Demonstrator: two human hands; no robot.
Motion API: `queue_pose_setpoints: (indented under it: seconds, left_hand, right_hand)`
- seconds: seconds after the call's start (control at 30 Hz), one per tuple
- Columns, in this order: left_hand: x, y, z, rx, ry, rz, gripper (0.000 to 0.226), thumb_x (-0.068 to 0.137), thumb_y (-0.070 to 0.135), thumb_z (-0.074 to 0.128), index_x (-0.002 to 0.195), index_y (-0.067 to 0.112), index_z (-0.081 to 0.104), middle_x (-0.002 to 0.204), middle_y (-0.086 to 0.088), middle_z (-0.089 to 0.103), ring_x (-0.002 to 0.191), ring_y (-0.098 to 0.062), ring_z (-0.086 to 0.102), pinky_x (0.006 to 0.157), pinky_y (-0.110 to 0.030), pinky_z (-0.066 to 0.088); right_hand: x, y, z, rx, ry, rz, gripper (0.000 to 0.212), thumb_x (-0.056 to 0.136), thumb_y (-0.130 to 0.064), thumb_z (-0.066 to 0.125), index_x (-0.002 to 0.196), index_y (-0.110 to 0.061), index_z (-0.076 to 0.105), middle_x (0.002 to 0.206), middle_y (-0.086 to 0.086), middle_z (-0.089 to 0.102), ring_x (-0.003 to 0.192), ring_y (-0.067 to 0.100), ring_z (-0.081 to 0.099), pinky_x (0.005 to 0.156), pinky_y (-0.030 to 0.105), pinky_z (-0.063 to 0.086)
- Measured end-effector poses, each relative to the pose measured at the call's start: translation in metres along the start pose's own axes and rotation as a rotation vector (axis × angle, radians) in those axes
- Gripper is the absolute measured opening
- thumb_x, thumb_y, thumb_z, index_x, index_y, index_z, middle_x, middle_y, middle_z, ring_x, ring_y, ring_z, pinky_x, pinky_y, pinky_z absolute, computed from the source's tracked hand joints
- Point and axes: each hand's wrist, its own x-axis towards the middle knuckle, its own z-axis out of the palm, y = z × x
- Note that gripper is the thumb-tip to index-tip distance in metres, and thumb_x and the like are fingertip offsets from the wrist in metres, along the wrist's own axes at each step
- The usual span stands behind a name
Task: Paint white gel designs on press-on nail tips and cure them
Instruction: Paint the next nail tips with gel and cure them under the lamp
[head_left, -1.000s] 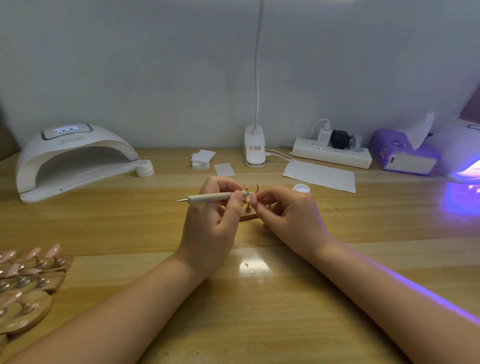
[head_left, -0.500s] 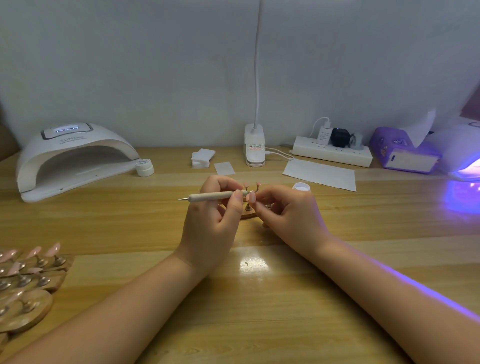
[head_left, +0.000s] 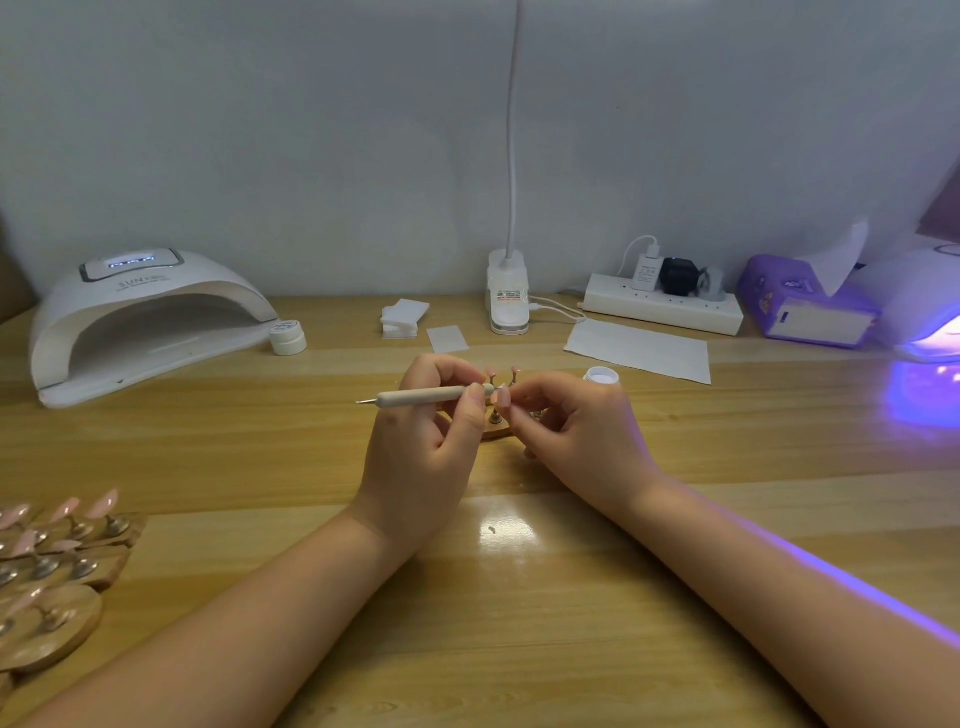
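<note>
Left hand (head_left: 415, 447) with fingers (head_left: 475, 402) curled round a dotting pen (head_left: 423, 397), held level, metal tip pointing toward the left edge of the surface (head_left: 519, 649). Right hand (head_left: 582, 431) with fingers curled, pinching a pink nail tip (head_left: 503, 398) just beside the pen's near end. Directly behind both hands, near the centre of the surface, a wooden nail stand (head_left: 496, 430) bearing further tips on pegs, partly hidden. Open white gel pot (head_left: 602, 375) just beyond the right hand. Near the left front corner, more wooden stands (head_left: 57, 566) carrying pink tips. Along the back edge: white curing lamp (head_left: 140, 322) at left with a small closed jar (head_left: 287, 338) touching or just beside it, stacked white pads (head_left: 402, 318), clip lamp base (head_left: 509, 306), sheet of paper (head_left: 639, 351), power strip (head_left: 665, 309), purple tissue box (head_left: 800, 306). At the right edge, a 2nd lamp (head_left: 930, 306) glowing violet.
</note>
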Motion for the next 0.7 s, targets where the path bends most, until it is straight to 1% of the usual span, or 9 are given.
queue_pose_setpoints:
  seconds: [0.13,0.27,0.43,0.63,0.7]
  left_hand:
    - [-0.0001,-0.0001,-0.0002,0.003,-0.01,0.003,0.006,0.091,0.024,0.052,0.091,0.029,0.054,0.079,0.003,0.063,0.07,-0.02,0.062,0.058,-0.041,0.051]
    - [-0.0003,-0.0008,0.0,0.012,-0.006,-0.005,0.006,0.09,0.024,0.053,0.09,0.03,0.054,0.078,0.004,0.063,0.069,-0.018,0.062,0.057,-0.037,0.05]
    - [-0.0001,-0.0018,-0.0002,-0.002,-0.018,0.006,0.003,0.091,0.027,0.052,0.091,0.028,0.055,0.078,0.004,0.063,0.068,-0.015,0.061,0.055,-0.034,0.051]
    - [0.0004,-0.001,-0.0002,-0.002,-0.016,-0.002,0.006,0.091,0.024,0.052,0.09,0.03,0.054,0.075,0.004,0.063,0.065,-0.013,0.06,0.053,-0.027,0.049]
    - [0.0005,-0.0014,-0.0003,-0.003,-0.019,-0.007,0.005,0.092,0.025,0.052,0.09,0.029,0.054,0.075,0.003,0.063,0.064,-0.014,0.06,0.052,-0.029,0.049]
  right_hand:
    - [0.0,0.0001,-0.0001,-0.002,-0.011,0.001,0.011,0.087,-0.014,0.07,0.098,-0.015,0.074,0.085,-0.006,0.072,0.063,0.017,0.066,0.061,0.042,0.056]
    - [-0.0008,-0.0001,-0.0004,0.001,-0.008,0.006,0.011,0.087,-0.014,0.07,0.097,-0.016,0.073,0.084,-0.007,0.071,0.063,0.018,0.066,0.062,0.042,0.056]
    - [-0.0007,-0.0009,-0.0009,-0.012,-0.015,-0.005,0.011,0.087,-0.014,0.07,0.097,-0.014,0.074,0.084,-0.008,0.071,0.063,0.016,0.066,0.063,0.04,0.055]
    - [0.0003,-0.0012,-0.0006,-0.02,-0.013,-0.01,0.011,0.087,-0.015,0.07,0.097,-0.014,0.074,0.085,-0.006,0.071,0.064,0.014,0.066,0.061,0.04,0.056]
    - [0.0001,-0.0012,-0.0004,-0.021,-0.012,-0.013,0.011,0.087,-0.015,0.07,0.097,-0.014,0.074,0.085,-0.006,0.071,0.063,0.013,0.066,0.061,0.039,0.056]
